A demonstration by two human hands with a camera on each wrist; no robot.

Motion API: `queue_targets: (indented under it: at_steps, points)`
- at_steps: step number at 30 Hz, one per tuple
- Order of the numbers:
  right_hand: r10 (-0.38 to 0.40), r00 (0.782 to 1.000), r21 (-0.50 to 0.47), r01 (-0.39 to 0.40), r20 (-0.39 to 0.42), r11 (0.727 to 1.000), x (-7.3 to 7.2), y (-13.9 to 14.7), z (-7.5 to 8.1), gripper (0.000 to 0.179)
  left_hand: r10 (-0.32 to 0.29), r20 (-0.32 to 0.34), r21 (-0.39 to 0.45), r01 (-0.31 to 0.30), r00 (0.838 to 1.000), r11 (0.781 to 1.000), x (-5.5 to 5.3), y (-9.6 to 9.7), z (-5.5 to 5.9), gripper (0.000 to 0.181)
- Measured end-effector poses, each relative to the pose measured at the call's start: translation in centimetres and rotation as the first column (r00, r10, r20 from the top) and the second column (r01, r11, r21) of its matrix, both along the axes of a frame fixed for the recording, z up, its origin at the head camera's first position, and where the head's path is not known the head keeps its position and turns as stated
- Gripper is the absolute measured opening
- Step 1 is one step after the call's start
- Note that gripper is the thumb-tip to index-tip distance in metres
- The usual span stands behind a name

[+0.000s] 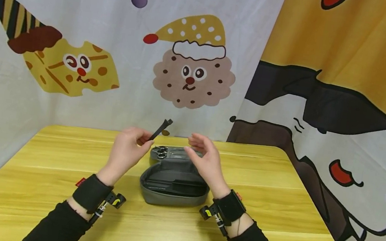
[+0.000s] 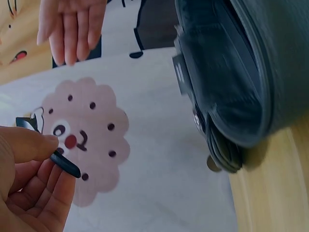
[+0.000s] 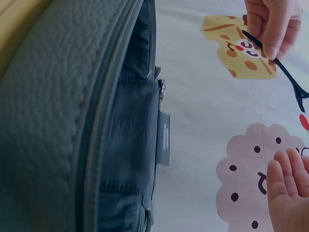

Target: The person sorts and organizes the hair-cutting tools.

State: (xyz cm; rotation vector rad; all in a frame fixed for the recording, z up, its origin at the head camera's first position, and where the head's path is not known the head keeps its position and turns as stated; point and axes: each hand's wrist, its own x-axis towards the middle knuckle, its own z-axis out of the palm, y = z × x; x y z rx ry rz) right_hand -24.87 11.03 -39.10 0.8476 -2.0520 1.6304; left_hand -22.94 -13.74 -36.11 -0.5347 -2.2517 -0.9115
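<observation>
In the head view my left hand point(image 1: 126, 150) pinches a slim black hair clip point(image 1: 160, 130) between thumb and fingers, its forked end pointing up and away. The left wrist view shows the clip point(image 2: 63, 162) from the other side, with the thumb pressed on it. My right hand point(image 1: 208, 163) is raised with relaxed fingers over the right side of an open grey zip case point(image 1: 172, 200), holding nothing. Silver scissors point(image 1: 161, 152) sit in the case's rear flap. Dark, slim items point(image 1: 172, 187) lie inside the case; their kind is hard to make out.
The case stands on a yellow wood-grain table point(image 1: 254, 211), towards its far edge. Behind the table hangs a white curtain point(image 1: 79, 108) with cartoon prints. A small label tag point(image 3: 164, 138) sticks out from the case.
</observation>
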Motion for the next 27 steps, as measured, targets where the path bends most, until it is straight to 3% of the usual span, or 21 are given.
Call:
queue_targets:
  at_steps: [11, 16, 23, 27]
  points:
    - [-0.032, 0.987, -0.022, 0.036, 0.156, 0.999, 0.9, -0.9, 1.4, 0.043, -0.074, -0.03, 0.016, 0.074, 0.997, 0.997, 0.7, 1.7, 0.3, 0.019]
    - [-0.046, 0.983, -0.036, 0.053, 0.179, 0.998, 1.2, -1.2, 1.5, 0.039, -0.107, -0.04, 0.035, 0.108, 0.993, 0.994, 0.8, 2.4, 0.3, 0.017]
    - [-0.04, 0.971, -0.035, 0.05, 0.237, 0.998, 3.6, -2.1, 4.7, 0.034, -0.134, -0.034, 0.034, 0.135, 0.99, 0.99, 1.3, 3.5, 0.2, 0.016]
    - [-0.035, 0.966, -0.059, 0.052, 0.257, 0.997, 3.5, -2.2, 4.6, 0.032, -0.135, -0.043, 0.027, 0.136, 0.99, 0.99, 1.4, 3.9, 0.1, 0.017]
